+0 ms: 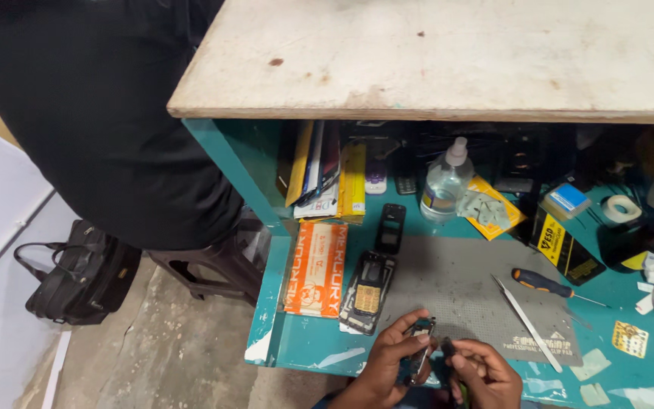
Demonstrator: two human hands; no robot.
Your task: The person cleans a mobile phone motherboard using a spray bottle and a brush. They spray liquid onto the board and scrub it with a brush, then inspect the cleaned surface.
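At the near edge of the teal workbench [297,344], the left hand [384,363] grips a small dark phone frame with exposed circuit parts [420,344], fingers curled around its left side and thumb across the front. The right hand [482,371] is closed on its lower right end, apparently pinching a small part there — too small to tell which. The frame's long axis runs near to far, tilted slightly, its far end pointing toward the grey rubber work mat [463,284]. The phone looks already opened up: a second stripped handset with a yellow board [367,294] and an empty black housing [390,227] lie just to the left, while metal tweezers [527,324] and an orange-handled screwdriver [550,286] lie unused on the right — reassembly appears undone.
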